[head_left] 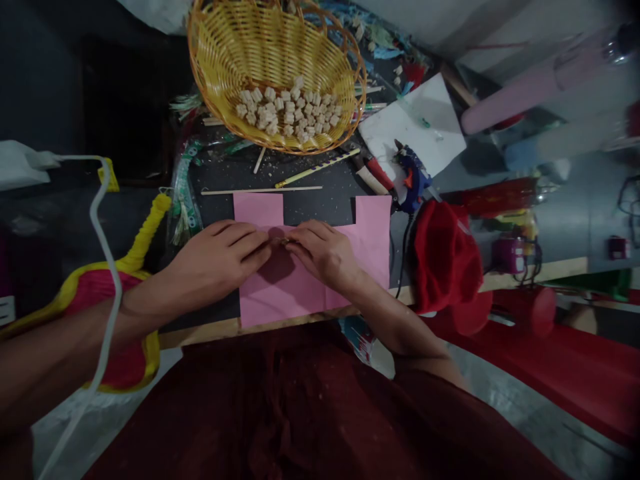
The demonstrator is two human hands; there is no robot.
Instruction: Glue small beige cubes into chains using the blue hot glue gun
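Observation:
My left hand (225,252) and my right hand (325,253) meet over a sheet of pink paper (285,297) near the table's front edge. Their fingertips are pinched close together at a tiny brownish thing (285,241), too small and dim to name. The fingers of both hands are closed and bent downward. The paper has a cut-out gap at its far side, leaving a raised tab at each end. A thin pale stick (263,191) lies just beyond the paper, and a patterned pencil (315,168) lies behind that.
A yellow wicker basket (260,53) holds many small pale pieces (290,110). Right of it are a white sheet (425,120), red-handled pliers (377,175), a blue glue gun (414,177) and red cloth (445,257). A white cable (100,220) crosses above my left forearm.

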